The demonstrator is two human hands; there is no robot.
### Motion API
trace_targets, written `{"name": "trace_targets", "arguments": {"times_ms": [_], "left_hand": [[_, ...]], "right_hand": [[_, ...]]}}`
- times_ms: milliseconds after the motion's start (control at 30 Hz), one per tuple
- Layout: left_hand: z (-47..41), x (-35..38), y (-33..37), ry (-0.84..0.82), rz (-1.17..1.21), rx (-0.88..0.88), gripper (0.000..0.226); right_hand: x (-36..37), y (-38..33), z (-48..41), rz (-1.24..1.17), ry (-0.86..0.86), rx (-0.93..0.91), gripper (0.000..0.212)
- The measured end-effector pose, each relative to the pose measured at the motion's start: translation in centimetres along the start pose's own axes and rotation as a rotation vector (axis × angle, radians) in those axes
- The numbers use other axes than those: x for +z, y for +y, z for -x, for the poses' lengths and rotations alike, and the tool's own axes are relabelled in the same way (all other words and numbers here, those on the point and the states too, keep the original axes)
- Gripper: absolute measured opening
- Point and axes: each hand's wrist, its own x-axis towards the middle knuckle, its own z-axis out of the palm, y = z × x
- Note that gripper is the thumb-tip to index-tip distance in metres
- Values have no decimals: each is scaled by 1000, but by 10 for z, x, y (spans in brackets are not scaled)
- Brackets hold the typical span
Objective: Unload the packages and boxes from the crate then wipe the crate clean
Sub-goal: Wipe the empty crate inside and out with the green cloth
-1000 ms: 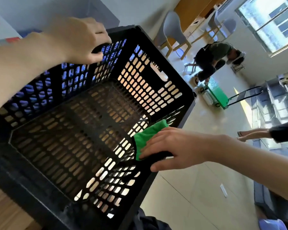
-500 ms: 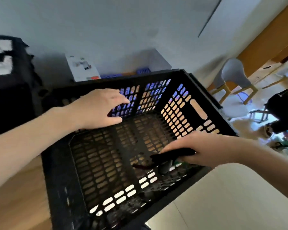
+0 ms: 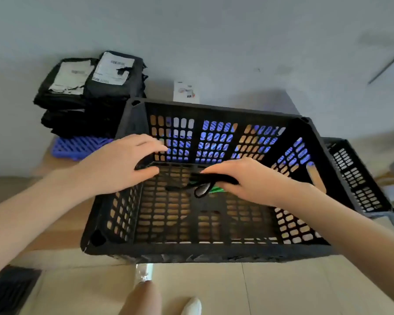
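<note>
Wooden table [image 3: 64, 243] with black crate [image 3: 214, 248], blue slatted tray [image 3: 77, 147] and small white box [image 3: 185, 92] behind.

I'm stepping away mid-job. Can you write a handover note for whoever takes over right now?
Left hand: grips the crate's left wall.
Right hand: holds the cloth inside the crate, just above its floor.
Packages: stacked outside, behind the crate's back-left corner.
Done: the crate is unloaded; only the cloth is in it.
Left: finish wiping. The picture does not show how much is already wiped.
</note>
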Motion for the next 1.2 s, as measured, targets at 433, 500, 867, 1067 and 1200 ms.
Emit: {"name": "trace_targets", "arguments": {"times_ms": [433,500,867,1067,1200], "left_hand": [[34,-7,9,84,-36,-110,50],[35,-6,8,86,-25,-120,49],[54,-9,36,174,-30,-345,47],[60,2,87,283,-35,-604,47],[69,18,126,301,-7,-757,46]], "right_hand": [[-13,0,-44,14,47,-168,34],[-13,-1,-53,10,39,-188,33],[-21,17,-95,22,-74,-390,32],[-18,36,-105,-14,-139,-562,32],[-9,44,-110,-92,-139,-651,35]]}}
